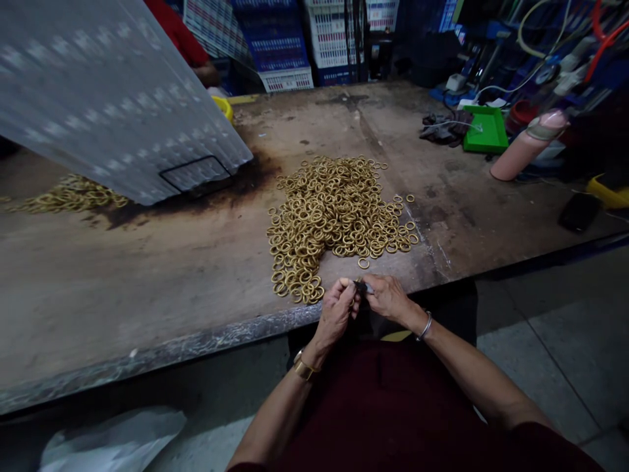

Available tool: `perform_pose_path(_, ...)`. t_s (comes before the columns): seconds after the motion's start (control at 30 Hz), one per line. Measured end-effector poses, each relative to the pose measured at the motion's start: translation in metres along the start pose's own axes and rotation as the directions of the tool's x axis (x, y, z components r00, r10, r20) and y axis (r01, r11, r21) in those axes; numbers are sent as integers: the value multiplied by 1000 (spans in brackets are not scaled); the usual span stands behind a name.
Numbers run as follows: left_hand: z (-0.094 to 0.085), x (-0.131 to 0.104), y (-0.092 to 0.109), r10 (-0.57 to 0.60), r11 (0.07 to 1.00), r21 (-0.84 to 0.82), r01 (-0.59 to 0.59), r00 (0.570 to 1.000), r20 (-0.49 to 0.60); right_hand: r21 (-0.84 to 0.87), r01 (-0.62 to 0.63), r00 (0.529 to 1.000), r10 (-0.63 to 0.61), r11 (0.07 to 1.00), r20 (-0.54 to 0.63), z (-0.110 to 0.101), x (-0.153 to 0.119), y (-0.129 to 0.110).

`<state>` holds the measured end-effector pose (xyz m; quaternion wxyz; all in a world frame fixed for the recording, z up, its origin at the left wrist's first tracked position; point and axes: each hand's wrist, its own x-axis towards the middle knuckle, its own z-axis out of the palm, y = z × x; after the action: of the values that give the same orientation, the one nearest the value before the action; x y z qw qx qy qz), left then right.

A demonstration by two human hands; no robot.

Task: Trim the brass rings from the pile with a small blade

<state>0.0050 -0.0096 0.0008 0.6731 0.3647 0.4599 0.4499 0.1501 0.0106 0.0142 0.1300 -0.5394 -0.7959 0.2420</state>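
Observation:
A heap of brass-coloured metal rings [339, 210] lies on the worktable, just beyond my hands. At the table's front edge both hands meet, close together. My left hand [338, 307] is closed in a pinch, and what its fingertips hold is too small to make out. My right hand [390, 298] is closed around a small black-and-grey tool [362, 287], whose dark end reaches the left fingertips. One loose ring [363, 263] rests on the wood just in front of the hands.
The wooden worktable [221, 262] has a dark stain. A grey ribbed panel [122, 92] leans at left beside more rings [73, 195]. A green tray [485, 129], dark gloves [445, 126] and a pink cylinder [523, 149] stand right. Another person's red sleeve [179, 29] shows behind the panel.

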Motion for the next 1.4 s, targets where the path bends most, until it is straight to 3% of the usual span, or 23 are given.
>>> perform_pose_path(0.37, -1, -5, 2, 14, 996, 85, -12, 999, -30, -125, -59, 996, 66, 990, 56, -3, -1, -2)
perform_pose_path(0.47, 3, -12, 7, -11, 997, 78, 9, 1000, 27, -184, -121, 989, 133, 976, 57, -6, 1, 5)
perform_pose_path(0.57, 7, -19, 14, -51, 995, -75, 59, 993, 111, -211, -174, 984, 179, 962, 9, -9, 5, 12)
perform_pose_path(0.7, 7, -17, 15, -108, 937, -319, 143, 986, 126, -181, -246, 966, 225, 952, -127, -8, 17, 13)
perform_pose_path(0.87, -1, -11, 10, -143, 909, -381, 169, 985, 97, -181, -294, 951, 269, 938, -151, -4, 31, 4)
perform_pose_path(1.1, -7, -7, 13, -194, 840, -485, 242, 970, 148, -194, -311, 946, 283, 931, -158, -5, 35, -1)
perform_pose_path(1.27, -10, 0, 9, -201, 809, -539, 235, 972, 122, -146, -252, 958, 224, 957, -180, 0, 29, 3)
perform_pose_path(1.4, -10, 5, 8, -148, 880, -454, 136, 989, 11, 60, -221, 956, 229, 973, -183, 4, 31, 7)
